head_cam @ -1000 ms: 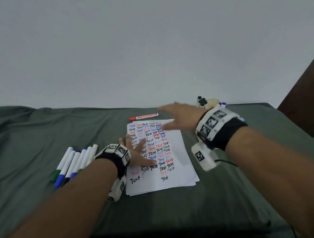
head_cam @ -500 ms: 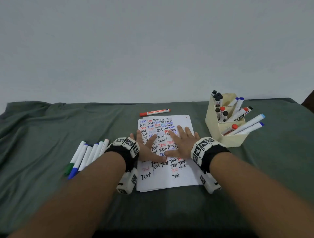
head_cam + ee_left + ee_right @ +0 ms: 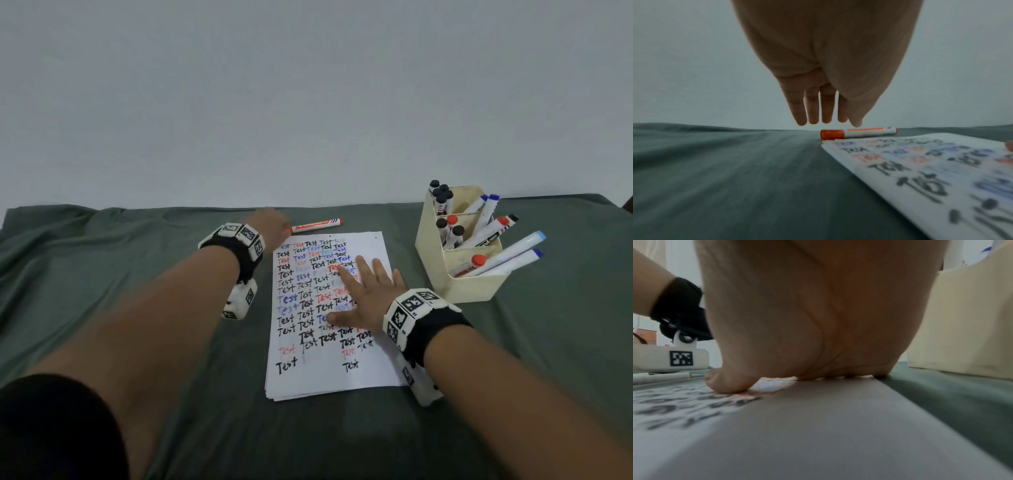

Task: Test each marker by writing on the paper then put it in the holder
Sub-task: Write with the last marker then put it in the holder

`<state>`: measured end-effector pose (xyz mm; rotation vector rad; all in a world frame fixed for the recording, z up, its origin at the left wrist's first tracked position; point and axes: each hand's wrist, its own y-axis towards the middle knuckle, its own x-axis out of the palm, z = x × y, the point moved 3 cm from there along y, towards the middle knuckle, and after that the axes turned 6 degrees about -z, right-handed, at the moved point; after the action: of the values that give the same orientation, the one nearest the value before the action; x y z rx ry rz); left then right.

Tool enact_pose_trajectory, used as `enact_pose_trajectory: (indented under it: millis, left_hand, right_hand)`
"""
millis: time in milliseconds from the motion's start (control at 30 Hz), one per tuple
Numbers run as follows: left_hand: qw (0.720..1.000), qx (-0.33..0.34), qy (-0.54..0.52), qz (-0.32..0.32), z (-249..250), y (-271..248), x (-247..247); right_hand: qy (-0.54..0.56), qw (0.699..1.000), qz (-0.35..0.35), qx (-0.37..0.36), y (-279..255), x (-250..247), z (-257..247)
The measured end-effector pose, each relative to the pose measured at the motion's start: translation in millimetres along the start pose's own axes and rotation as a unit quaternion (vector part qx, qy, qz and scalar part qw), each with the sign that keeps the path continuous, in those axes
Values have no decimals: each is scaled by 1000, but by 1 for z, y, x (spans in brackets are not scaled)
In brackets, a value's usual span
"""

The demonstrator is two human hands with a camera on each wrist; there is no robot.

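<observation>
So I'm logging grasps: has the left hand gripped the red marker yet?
No, the left hand hovers with straight fingers just above the red marker, not closed round it.

Black wristbands (image 3: 442, 329) with white marker-tagged blocks, white camera housings (image 3: 239, 301) beneath, black sleeve (image 3: 51, 428).

I see the red-capped marker (image 3: 315, 226) lying flat, capped, just beyond the paper's (image 3: 370, 373) far edge. Paper is a small white stack covered in "Test" scrawls. Cream holder (image 3: 459, 284) stands right, full of markers.
</observation>
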<state>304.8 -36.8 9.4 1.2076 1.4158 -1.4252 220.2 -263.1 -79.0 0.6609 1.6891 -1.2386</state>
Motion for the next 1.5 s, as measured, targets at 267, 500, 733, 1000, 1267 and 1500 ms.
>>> enact_pose_trajectory:
  millis: [267, 500, 733, 1000, 1267, 1500]
  left_hand:
    - [999, 22, -17, 45, -3, 36, 26]
    - [984, 98, -64, 135, 6, 14, 22]
    - [952, 255, -86, 148, 40, -44, 40]
    - [958, 246, -125, 81, 47, -66, 42]
    - [962, 44, -268, 19, -7, -64, 37]
    - [977, -47, -197, 66, -58, -75, 46]
  right_hand:
    - [39, 999, -32, -5, -3, -7, 1]
    - [45, 993, 112, 9, -13, -32, -3]
    - [-10, 970, 242, 3, -19, -48, -6]
    - [4, 981, 190, -44, -23, -51, -13]
    - [8, 971, 234, -51, -21, -53, -10]
    - [10, 975, 219, -41, -19, -51, -8]
